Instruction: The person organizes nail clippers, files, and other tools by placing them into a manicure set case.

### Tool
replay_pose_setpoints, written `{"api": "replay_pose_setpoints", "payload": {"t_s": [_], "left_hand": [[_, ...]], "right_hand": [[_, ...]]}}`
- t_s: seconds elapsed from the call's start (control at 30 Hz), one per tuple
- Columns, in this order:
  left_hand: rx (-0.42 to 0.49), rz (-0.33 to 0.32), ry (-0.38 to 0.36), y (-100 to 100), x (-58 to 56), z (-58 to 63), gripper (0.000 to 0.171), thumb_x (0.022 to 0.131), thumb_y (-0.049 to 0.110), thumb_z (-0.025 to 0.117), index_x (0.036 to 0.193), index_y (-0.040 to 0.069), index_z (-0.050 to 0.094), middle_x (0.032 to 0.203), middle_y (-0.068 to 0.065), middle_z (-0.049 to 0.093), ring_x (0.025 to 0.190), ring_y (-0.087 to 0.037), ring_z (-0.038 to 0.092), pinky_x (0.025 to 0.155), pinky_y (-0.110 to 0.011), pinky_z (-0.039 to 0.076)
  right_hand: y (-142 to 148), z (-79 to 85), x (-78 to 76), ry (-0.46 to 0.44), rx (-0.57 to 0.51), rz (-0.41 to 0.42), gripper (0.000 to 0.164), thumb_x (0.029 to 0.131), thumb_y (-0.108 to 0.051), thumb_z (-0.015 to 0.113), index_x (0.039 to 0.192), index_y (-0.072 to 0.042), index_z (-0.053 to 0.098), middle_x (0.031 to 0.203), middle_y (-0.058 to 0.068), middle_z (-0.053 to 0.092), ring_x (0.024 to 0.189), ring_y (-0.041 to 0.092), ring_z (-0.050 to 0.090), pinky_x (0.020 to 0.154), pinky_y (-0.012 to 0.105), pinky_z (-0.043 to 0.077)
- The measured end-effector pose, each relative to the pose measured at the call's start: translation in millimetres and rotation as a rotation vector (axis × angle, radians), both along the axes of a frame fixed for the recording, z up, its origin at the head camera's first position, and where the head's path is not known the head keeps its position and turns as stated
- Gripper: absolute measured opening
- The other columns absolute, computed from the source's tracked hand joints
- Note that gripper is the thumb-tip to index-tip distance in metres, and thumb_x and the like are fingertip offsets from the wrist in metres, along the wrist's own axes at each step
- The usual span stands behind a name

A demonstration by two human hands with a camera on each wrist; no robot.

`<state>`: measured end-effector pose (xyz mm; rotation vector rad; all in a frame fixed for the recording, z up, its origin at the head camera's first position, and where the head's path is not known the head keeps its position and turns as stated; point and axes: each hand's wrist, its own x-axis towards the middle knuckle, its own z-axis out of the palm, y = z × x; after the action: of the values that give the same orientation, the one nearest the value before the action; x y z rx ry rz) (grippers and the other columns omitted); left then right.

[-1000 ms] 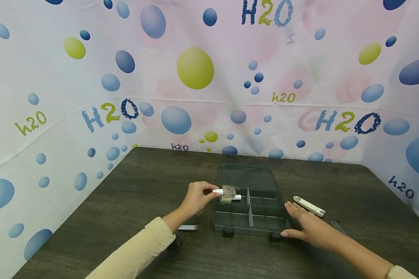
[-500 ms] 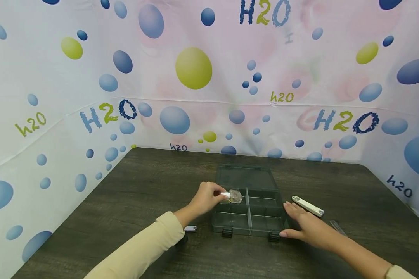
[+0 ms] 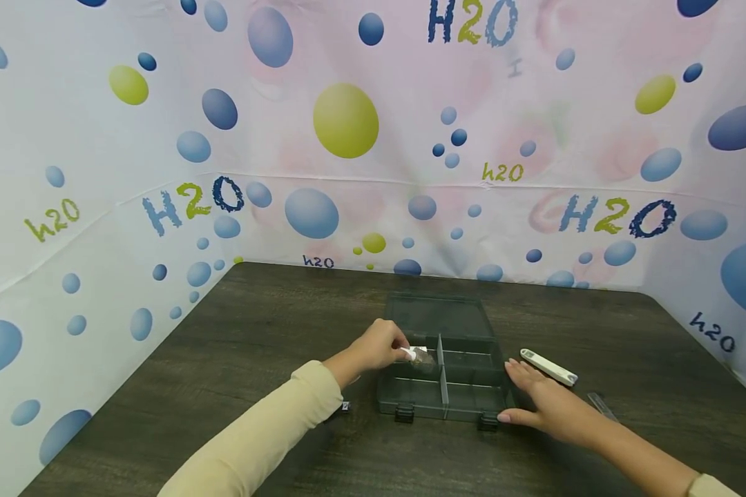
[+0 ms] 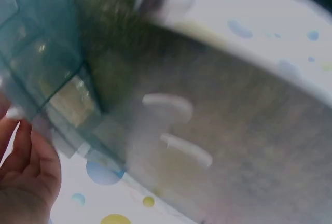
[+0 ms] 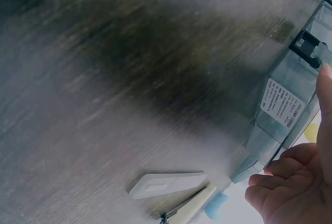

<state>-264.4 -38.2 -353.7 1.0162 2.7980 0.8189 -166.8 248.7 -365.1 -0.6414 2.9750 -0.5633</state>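
Observation:
My left hand (image 3: 380, 344) pinches the white cap of a small clear nail polish bottle (image 3: 424, 360), tilted low within the back left compartment of a dark see-through organizer box (image 3: 410, 412). A second white cap (image 3: 419, 348) shows just behind it, and in the left wrist view a bottle with pale contents (image 4: 75, 102) lies inside the box. The box's lid is folded back, away from me. Against the box's right side rests my right hand (image 3: 550, 404), fingers extended and thumb by the front latch (image 5: 306, 47).
Right of the box lie a white nail clipper (image 3: 548, 367) and a clear flat strip (image 3: 601, 406). Another clipper (image 3: 345, 406) is mostly hidden by the left sleeve. Two curved white pieces (image 4: 187, 150) lie on the dark table. A printed curtain (image 3: 348, 221) hangs behind.
My left hand has moved right and lowered the nail polish bottle into the box, with the sleeve covering more of the left clipper. The right hand has stayed at the box.

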Motion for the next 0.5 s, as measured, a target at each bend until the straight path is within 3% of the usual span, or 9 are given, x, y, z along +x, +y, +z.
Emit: {"api": "replay_pose_setpoints", "payload": {"t_s": [0.27,0.5], "left_hand": [[-0.121,-0.046,-0.005,2.1,-6.9,6.4,0.009,0.082,0.007,0.069,0.083,0.0,0.074,0.078,-0.01,0.071,0.062,-0.01,0.056,0.053,-0.019,0.044],[-0.167,0.016,-0.035,4.5,-8.8,1.9,0.005,0.081,0.006,0.07,0.083,0.003,0.074,0.078,-0.008,0.07,0.066,-0.012,0.059,0.056,-0.02,0.046]], "right_hand": [[0.0,-0.2,0.0,-0.006,-0.004,-0.001,0.095,0.077,-0.056,0.062,0.137,0.011,0.035,0.142,0.033,0.032,0.13,0.05,0.031,0.097,0.06,0.037],[-1.1,-0.3,-0.5,-0.01,0.002,-0.003,0.095,0.077,-0.056,0.063,0.137,0.012,0.035,0.142,0.034,0.032,0.13,0.051,0.031,0.097,0.061,0.036]]}}
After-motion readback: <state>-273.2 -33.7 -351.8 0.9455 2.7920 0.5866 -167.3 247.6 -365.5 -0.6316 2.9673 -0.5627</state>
